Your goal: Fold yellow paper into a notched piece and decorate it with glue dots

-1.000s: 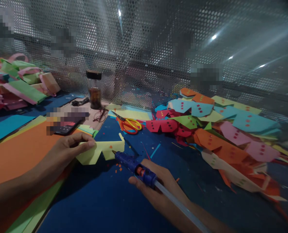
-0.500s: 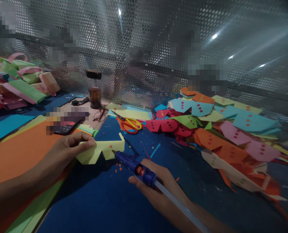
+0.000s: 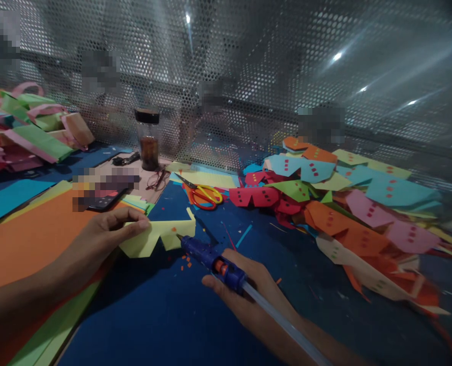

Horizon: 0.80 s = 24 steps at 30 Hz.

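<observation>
My left hand (image 3: 113,231) pinches the left end of a pale yellow paper cutout (image 3: 149,239), shaped like a pair of glasses with a strip bent up at its right end. One small orange paper square (image 3: 174,229) sits on its right half. A blue glue gun (image 3: 210,256) is gripped in my right hand (image 3: 260,290), its tip close to the cutout just below that square; whether tip and paper touch I cannot tell. From the gun's rear runs a long clear glue stick (image 3: 282,323). Tiny orange squares (image 3: 186,262) lie on the blue table beneath the gun.
Scissors (image 3: 205,195) with red and yellow handles lie beyond the cutout. Piles of coloured paper glasses (image 3: 366,223) cover the right side. At left are orange sheets (image 3: 46,229), a phone (image 3: 111,192), a black-lidded jar (image 3: 149,145) and folded paper pieces (image 3: 38,132). Perforated metal (image 3: 226,117) stands behind.
Almost nothing differs. The glue gun's tip has shifted very slightly to the right; my left hand and the paper cutout stay in place.
</observation>
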Each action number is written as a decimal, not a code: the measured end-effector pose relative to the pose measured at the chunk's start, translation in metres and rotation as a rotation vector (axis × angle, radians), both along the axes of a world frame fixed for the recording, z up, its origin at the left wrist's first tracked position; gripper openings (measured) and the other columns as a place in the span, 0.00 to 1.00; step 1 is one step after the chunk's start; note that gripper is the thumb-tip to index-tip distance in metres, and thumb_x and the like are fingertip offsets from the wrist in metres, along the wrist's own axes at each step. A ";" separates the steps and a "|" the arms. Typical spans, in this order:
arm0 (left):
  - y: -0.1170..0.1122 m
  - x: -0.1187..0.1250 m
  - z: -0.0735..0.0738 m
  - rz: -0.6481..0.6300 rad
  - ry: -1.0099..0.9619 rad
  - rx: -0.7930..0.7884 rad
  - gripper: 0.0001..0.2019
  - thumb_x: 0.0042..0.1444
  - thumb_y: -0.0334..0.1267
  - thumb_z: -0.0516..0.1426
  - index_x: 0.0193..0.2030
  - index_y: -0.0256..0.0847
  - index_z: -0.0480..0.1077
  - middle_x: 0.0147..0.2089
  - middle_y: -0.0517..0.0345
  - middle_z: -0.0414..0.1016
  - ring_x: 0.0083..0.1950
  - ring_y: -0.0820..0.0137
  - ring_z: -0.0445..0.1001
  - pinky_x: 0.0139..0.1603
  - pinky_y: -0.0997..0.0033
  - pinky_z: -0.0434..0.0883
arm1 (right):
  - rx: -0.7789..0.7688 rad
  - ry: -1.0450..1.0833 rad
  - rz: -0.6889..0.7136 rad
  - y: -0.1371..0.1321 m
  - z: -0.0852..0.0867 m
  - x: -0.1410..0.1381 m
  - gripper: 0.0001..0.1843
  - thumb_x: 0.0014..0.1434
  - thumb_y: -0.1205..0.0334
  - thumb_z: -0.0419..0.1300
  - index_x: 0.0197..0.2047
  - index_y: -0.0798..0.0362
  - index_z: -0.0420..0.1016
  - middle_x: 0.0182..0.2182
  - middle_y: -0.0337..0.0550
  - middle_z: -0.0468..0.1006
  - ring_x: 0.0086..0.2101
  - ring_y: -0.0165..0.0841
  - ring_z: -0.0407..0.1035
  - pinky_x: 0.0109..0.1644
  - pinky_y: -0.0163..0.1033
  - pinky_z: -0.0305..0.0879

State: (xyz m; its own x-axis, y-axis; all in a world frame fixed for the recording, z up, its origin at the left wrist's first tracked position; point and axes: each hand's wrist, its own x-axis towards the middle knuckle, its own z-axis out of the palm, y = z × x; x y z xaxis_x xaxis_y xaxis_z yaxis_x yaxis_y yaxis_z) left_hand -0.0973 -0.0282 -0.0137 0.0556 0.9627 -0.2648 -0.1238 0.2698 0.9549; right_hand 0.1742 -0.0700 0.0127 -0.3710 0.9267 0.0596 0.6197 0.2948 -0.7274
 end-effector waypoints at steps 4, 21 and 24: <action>0.000 0.000 0.000 0.000 -0.005 0.003 0.12 0.50 0.45 0.69 0.35 0.44 0.73 0.28 0.66 0.75 0.26 0.75 0.74 0.23 0.83 0.67 | -0.035 -0.010 0.000 -0.002 0.001 0.000 0.17 0.64 0.56 0.58 0.26 0.51 0.59 0.26 0.36 0.69 0.26 0.27 0.63 0.27 0.31 0.55; -0.001 0.005 0.008 0.057 0.040 0.010 0.14 0.45 0.47 0.70 0.32 0.42 0.74 0.25 0.64 0.74 0.24 0.75 0.71 0.22 0.81 0.65 | -0.046 -0.021 -0.009 -0.002 -0.003 0.001 0.16 0.64 0.54 0.58 0.27 0.51 0.61 0.27 0.37 0.71 0.26 0.27 0.64 0.27 0.31 0.57; -0.001 0.004 0.007 0.046 0.036 0.014 0.16 0.45 0.49 0.70 0.33 0.42 0.74 0.25 0.64 0.74 0.24 0.76 0.71 0.22 0.82 0.65 | -0.012 -0.007 -0.010 -0.002 -0.007 0.004 0.14 0.63 0.52 0.59 0.30 0.51 0.66 0.28 0.37 0.73 0.27 0.28 0.66 0.28 0.32 0.58</action>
State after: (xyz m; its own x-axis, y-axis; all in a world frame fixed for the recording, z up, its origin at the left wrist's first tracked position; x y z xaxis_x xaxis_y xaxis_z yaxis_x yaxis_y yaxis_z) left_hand -0.0936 -0.0287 -0.0070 0.0016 0.9675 -0.2527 -0.1015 0.2515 0.9625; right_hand 0.1786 -0.0716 0.0060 -0.3625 0.9309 0.0456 0.6274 0.2799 -0.7267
